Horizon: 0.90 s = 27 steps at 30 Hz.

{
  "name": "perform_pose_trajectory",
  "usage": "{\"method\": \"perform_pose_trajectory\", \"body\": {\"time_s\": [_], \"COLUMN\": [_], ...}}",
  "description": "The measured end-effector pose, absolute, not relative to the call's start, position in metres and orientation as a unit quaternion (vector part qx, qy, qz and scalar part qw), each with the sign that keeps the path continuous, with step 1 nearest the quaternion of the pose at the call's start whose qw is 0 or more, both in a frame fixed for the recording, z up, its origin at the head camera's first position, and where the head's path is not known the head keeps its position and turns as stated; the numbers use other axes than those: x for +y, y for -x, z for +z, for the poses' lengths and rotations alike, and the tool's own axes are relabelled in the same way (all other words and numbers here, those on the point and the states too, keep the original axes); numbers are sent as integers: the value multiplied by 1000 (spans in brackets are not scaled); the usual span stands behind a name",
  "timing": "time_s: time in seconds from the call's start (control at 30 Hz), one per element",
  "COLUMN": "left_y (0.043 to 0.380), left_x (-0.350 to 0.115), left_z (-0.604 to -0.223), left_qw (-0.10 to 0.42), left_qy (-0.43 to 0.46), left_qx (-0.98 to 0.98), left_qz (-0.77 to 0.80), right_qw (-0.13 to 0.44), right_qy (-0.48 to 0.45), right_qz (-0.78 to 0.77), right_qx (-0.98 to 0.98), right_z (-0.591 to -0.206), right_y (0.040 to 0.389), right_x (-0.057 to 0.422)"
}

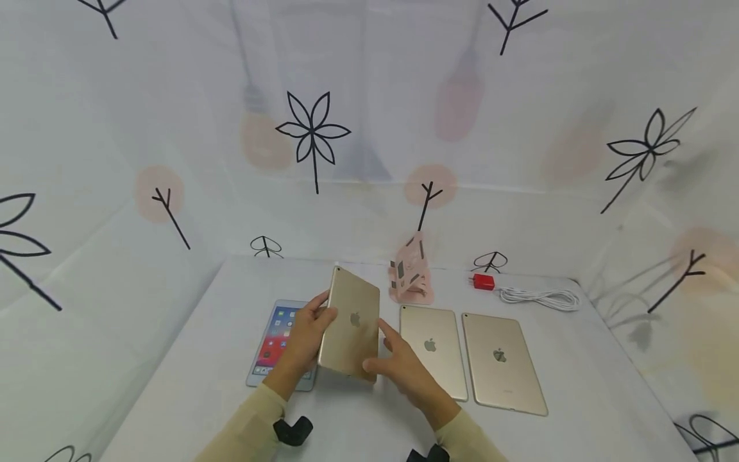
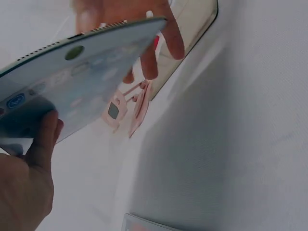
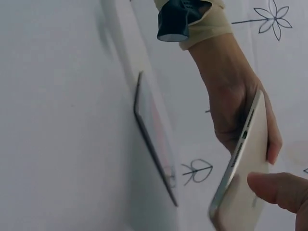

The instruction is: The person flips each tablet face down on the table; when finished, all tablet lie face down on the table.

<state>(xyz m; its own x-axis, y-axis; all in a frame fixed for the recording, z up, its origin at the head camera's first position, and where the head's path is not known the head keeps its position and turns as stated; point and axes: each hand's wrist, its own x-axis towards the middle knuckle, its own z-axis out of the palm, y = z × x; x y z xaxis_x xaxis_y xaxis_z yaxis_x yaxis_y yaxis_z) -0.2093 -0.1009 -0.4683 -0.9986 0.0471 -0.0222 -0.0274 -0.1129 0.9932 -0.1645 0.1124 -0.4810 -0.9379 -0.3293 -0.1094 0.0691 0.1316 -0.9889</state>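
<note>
A gold tablet is held up and tilted, its back with the apple logo toward the head camera. My left hand grips its left edge, thumb on the back and fingers on the screen side. The lit screen with icons shows in the left wrist view. At the lower right edge is my right hand, its thumb against the back and its other fingers extended past the edge. A white-framed tablet with a lit home screen lies partly hidden beneath my left arm.
Two gold tablets, one nearer and one farther right, lie back up. Behind stands a pink folding stand. A red charger plug and a coiled white cable lie at the back right. A patterned cloth hangs around the table.
</note>
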Motion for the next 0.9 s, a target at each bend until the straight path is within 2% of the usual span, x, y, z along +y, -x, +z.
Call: {"method": "perform_pose_trajectory", "body": {"time_s": [0.2, 0.33, 0.73, 0.9], "left_y": [214, 213, 213, 211], "left_x": [-101, -101, -101, -106], "left_z": [-475, -480, -494, -491], "left_qw": [-5, -5, 12, 60], "left_qy": [29, 48, 100, 88], "left_qx": [635, 640, 646, 708], "left_qz": [772, 767, 757, 698], "right_qw": [166, 142, 135, 126], "right_qy": [87, 99, 79, 71], "right_qz": [-604, -570, -556, -523], "right_qx": [775, 803, 817, 840], "right_z": [-483, -483, -488, -494], "right_y": [163, 162, 163, 165], "right_x": [122, 124, 126, 130]}}
